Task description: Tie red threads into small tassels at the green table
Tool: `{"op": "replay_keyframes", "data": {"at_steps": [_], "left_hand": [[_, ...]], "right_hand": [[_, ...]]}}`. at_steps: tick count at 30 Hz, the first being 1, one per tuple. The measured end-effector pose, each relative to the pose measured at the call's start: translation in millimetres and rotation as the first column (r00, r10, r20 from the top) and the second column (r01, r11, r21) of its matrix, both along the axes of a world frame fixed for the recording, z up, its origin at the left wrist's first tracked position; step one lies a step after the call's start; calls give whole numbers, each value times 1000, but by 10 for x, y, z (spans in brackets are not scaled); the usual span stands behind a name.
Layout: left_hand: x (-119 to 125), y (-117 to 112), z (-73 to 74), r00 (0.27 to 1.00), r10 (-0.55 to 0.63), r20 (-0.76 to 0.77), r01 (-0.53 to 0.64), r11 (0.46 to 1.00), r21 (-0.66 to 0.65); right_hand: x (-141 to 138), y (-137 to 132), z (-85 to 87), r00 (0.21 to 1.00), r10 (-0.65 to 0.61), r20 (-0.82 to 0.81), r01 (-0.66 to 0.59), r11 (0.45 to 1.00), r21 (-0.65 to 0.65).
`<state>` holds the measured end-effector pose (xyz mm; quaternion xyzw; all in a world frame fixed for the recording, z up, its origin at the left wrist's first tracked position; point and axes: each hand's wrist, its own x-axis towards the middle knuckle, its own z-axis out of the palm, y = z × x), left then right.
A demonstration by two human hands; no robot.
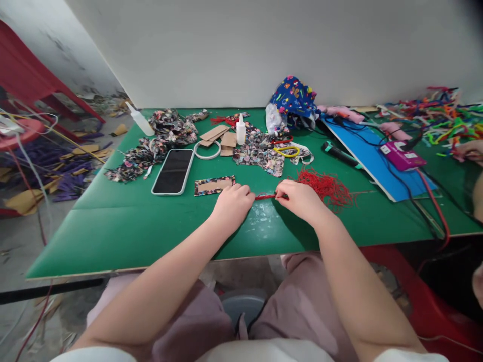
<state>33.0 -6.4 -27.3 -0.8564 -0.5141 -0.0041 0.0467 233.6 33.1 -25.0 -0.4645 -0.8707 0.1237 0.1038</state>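
A short run of red cord (pixel 265 197) stretches between my hands, just above or on the green tabletop. My left hand (pixel 234 203) is closed over its left end, fingers bent down toward the table. Thumb and forefinger of my right hand (pixel 300 198) pinch the cord's other end. Right behind my left hand lies a flat cardboard strip edged with floral fabric (pixel 214 185), partly covered by the fingers. A loose heap of red cords (pixel 327 188) sits just beyond my right hand.
A phone (pixel 173 172), a white ring (pixel 207 150), glue bottles (pixel 240 131) and floral fabric scraps (pixel 260 153) lie behind my hands. To the right are a blue board (pixel 372 156), a purple box with cables (pixel 403 155) and another person's hand (pixel 470 151) beside colourful strips (pixel 453 123).
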Motion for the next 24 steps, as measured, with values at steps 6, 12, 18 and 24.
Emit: {"op": "replay_keyframes", "data": {"at_steps": [6, 12, 18, 24], "left_hand": [[-22, 28, -39, 999, 30, 9, -31, 999, 39], [-67, 58, -40, 912, 198, 359, -177, 980, -92], [-105, 117, -51, 452, 499, 739, -71, 846, -528], [-87, 144, -54, 178, 585, 791, 33, 800, -600]], "right_hand": [[-4, 50, -20, 979, -154, 132, 138, 983, 122], [186, 176, 7, 947, -312, 79, 304, 948, 96], [105, 113, 157, 794, -390, -466, 337, 921, -196], [-278, -67, 139, 650, -535, -540, -157, 601, -784]]}}
